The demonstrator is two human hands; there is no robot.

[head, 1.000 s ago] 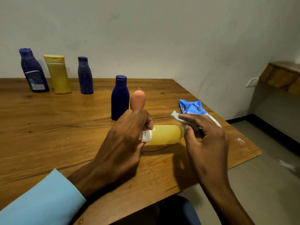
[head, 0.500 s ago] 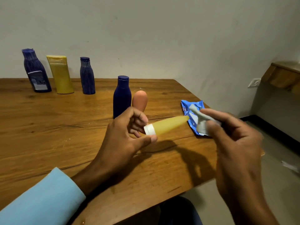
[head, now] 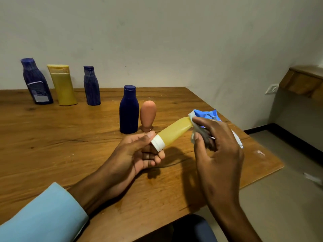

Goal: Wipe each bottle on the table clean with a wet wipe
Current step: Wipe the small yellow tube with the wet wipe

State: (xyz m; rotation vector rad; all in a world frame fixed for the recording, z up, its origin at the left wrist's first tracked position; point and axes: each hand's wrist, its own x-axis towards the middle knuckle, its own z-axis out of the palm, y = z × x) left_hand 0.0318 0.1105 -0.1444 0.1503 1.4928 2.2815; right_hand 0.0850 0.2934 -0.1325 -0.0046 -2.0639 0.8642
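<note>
The left hand (head: 139, 154) pinches the yellow tube (head: 174, 132) by its white cap, above the counter (head: 61, 145). The right hand (head: 215, 147) grips the wipe (head: 195, 137) against the tube's far end. Pressing hard could lever it loose.

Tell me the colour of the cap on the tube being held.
White cap, seen in the head view.

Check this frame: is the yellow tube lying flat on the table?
No, the left hand holds the yellow tube by its white cap, tilted up above the wooden table.
</note>
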